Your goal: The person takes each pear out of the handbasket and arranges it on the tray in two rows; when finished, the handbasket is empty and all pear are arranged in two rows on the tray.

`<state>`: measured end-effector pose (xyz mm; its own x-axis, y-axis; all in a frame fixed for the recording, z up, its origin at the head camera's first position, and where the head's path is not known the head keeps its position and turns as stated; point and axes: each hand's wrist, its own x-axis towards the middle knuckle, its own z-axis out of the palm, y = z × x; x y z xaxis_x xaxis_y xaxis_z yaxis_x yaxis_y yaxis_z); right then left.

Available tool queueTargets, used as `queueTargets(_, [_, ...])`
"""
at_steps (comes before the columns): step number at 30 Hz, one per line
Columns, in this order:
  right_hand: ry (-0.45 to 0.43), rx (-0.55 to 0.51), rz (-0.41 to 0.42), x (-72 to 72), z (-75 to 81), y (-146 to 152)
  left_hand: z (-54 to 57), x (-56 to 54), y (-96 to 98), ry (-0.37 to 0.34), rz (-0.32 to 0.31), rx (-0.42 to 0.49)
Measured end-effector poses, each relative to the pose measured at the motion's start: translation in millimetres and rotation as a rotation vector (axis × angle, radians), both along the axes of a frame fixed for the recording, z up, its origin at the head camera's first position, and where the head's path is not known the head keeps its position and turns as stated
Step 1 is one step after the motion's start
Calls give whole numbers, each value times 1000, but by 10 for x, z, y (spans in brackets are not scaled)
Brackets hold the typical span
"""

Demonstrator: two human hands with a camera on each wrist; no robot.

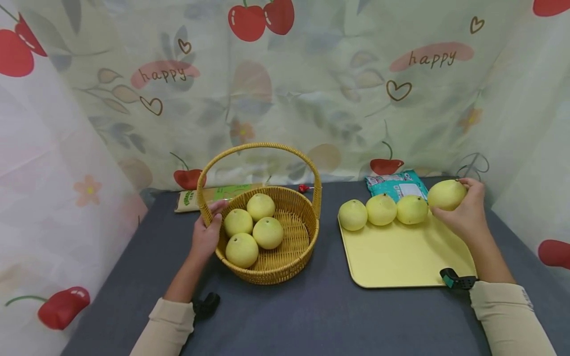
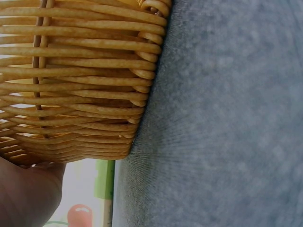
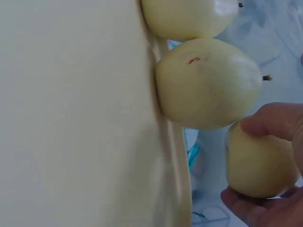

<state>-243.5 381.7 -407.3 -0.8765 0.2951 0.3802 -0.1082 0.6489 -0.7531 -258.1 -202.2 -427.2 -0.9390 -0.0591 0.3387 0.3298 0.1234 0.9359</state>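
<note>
A wicker basket (image 1: 269, 274) with a tall arched handle holds several pale yellow pears (image 1: 268, 233) in its left half. My left hand (image 1: 207, 235) grips the basket's left side where the handle meets the rim; in the left wrist view part of that hand (image 2: 31, 191) shows beyond the woven wall (image 2: 80, 90). On the right, my right hand (image 1: 465, 212) holds a pear (image 1: 447, 195) between thumb and fingers, raised over the back right corner of a yellow tray (image 1: 401, 259). Three more pears (image 1: 411, 209) stand in a row along the tray's back edge. In the right wrist view the held pear (image 3: 260, 163) is clear of the tray surface.
A teal packet (image 1: 396, 185) lies behind the tray. Behind the basket are a flat green and tan package (image 1: 222, 194) and a small red item (image 1: 304, 188). A printed curtain (image 1: 285, 99) rises along the back of the dark table (image 1: 303, 321).
</note>
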Motion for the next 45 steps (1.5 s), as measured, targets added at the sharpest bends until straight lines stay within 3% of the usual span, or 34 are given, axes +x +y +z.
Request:
queueTargets(12, [-165, 157, 51, 19, -175, 165, -3, 10, 4, -2, -1, -4])
queueTargets(16, [-177, 198, 89, 0, -199, 184, -5, 9, 0, 1, 1, 1])
queueTargets(20, [-179, 197, 52, -16, -203, 147, -9, 5, -5, 6, -3, 6])
queueTargets(27, [-211, 192, -54, -13, -167, 82, -11, 2, -6, 2, -4, 8])
queueTargets(37, [-239, 121, 24, 5, -117, 151, 1, -4, 11, -9, 3, 5])
queueTargets(45, [-278, 165, 28, 42, 17, 154, 1, -2, 2, -6, 4, 7])
